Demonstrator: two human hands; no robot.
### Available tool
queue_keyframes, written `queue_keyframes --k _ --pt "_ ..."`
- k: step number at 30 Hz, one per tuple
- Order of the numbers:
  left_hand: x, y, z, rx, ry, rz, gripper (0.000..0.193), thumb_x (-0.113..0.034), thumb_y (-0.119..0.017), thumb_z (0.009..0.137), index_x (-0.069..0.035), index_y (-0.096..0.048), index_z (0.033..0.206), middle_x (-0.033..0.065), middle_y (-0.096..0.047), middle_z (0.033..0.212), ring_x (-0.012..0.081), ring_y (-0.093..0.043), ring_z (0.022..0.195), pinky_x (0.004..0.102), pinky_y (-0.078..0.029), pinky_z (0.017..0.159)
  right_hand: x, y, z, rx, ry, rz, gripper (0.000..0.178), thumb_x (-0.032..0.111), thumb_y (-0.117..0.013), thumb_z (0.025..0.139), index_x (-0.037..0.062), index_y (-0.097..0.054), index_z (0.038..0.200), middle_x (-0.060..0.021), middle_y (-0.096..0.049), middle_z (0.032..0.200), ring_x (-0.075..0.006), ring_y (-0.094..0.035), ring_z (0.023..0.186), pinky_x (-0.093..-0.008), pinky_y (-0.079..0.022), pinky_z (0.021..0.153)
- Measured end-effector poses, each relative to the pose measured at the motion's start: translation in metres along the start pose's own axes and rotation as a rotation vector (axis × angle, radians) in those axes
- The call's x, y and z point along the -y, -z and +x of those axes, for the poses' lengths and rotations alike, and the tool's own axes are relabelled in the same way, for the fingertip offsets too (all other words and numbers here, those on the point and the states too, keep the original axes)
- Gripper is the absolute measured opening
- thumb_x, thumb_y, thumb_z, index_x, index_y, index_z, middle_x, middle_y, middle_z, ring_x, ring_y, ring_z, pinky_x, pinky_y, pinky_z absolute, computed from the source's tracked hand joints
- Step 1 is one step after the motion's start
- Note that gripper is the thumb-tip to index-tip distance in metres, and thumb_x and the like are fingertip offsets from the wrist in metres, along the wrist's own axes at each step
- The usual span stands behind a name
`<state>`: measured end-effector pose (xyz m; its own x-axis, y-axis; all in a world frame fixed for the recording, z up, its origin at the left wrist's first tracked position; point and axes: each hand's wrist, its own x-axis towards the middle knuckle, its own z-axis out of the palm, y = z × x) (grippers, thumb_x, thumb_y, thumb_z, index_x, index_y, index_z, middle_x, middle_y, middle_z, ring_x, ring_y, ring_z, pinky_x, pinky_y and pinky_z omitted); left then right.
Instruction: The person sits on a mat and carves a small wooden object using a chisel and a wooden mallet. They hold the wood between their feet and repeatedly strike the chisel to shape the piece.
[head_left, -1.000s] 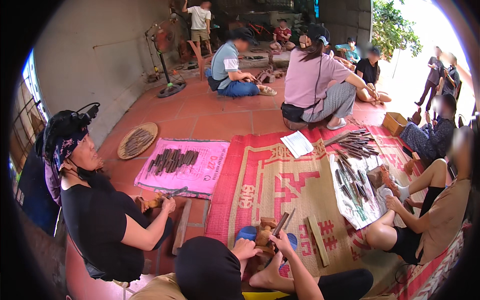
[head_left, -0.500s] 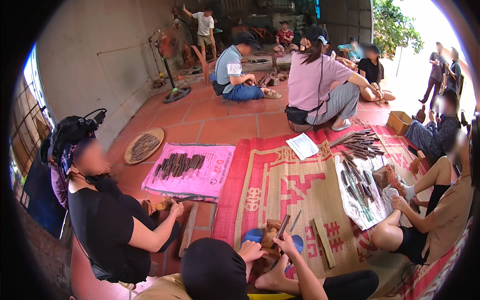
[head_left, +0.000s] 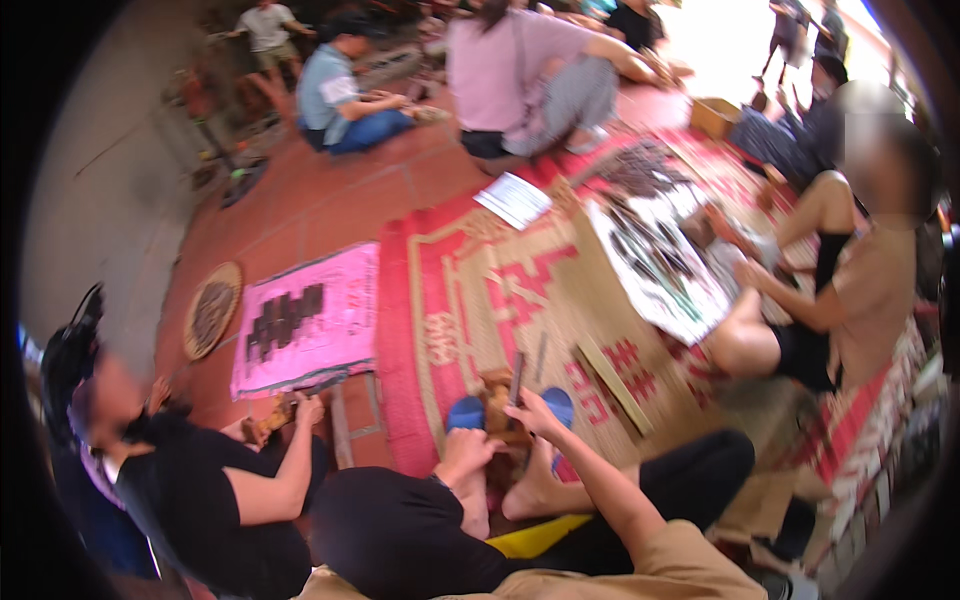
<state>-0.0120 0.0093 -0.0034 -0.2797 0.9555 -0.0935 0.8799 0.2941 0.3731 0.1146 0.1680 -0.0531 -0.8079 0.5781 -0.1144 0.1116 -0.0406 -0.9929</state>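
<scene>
Between my feet stands a block of carved yellowish-brown wood (head_left: 497, 385), partly covered by my hands. My left hand (head_left: 465, 452) is curled against its near left side. My right hand (head_left: 536, 413) is closed around a chisel (head_left: 517, 378) with a dark handle, held upright over the wood; its lower end is hidden. Blue slippers (head_left: 465, 412) show at both sides of the block. Just beyond my right hand, a thin grey metal tool (head_left: 541, 352) lies on the woven mat (head_left: 500, 310).
A flat wooden bar (head_left: 613, 388) lies to the right. At left, a person in black holds a carved piece (head_left: 272, 418). Dark tools lie on a pink sheet (head_left: 345, 270), in a round basket (head_left: 235, 290) and on a white sheet (head_left: 700, 320). Another person sits at right.
My view has tipped downward and turned, with blur, so the room has shifted up and left. Both hands keep their places at the wood, the chisel still in my right.
</scene>
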Motion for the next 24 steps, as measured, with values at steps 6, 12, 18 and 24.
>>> queue_keyframes --k 6,12,18,24 --pt "-0.015 0.006 -0.007 0.066 0.027 -0.054 0.046 -0.046 -0.067 0.082 -0.001 -0.072 0.070 0.0216 -0.065 0.065 0.0381 -0.066 0.065 0.0481 -0.052 0.063 -0.006 0.002 -0.005 0.021 -0.159 0.034 0.031 0.018 -0.070 0.086 0.0009 -0.056 0.109 -0.0011 -0.057 0.083 -0.0112 -0.053 0.077 -0.0305 -0.047 0.069" --pt "-0.006 0.005 -0.006 0.036 -0.011 0.036 0.051 -0.050 -0.066 0.082 -0.001 -0.071 0.068 0.0212 -0.065 0.065 0.0382 -0.067 0.066 0.0486 -0.052 0.064 -0.033 -0.001 -0.004 -0.025 -0.003 -0.008 0.035 0.012 -0.069 0.087 0.0011 -0.055 0.118 -0.0015 -0.059 0.095 -0.0106 -0.056 0.087 -0.0292 -0.049 0.077" --pt "-0.001 0.001 -0.005 0.004 -0.011 -0.005 0.055 -0.052 -0.065 0.083 0.002 -0.070 0.068 0.0230 -0.065 0.065 0.0387 -0.067 0.066 0.0478 -0.052 0.066 -0.018 0.008 -0.002 0.038 -0.062 0.004 0.021 0.011 -0.068 0.087 0.0041 -0.055 0.102 0.0013 -0.055 0.081 -0.0086 -0.053 0.073 -0.0270 -0.046 0.066" --pt "-0.002 0.000 -0.004 0.035 -0.004 -0.013 0.055 -0.051 -0.064 0.085 0.002 -0.070 0.069 0.0231 -0.065 0.066 0.0383 -0.067 0.066 0.0476 -0.051 0.067 -0.003 0.007 -0.009 -0.003 -0.097 0.093 0.018 0.009 -0.068 0.088 0.0045 -0.054 0.099 0.0009 -0.055 0.079 -0.0092 -0.052 0.070 -0.0271 -0.045 0.063"
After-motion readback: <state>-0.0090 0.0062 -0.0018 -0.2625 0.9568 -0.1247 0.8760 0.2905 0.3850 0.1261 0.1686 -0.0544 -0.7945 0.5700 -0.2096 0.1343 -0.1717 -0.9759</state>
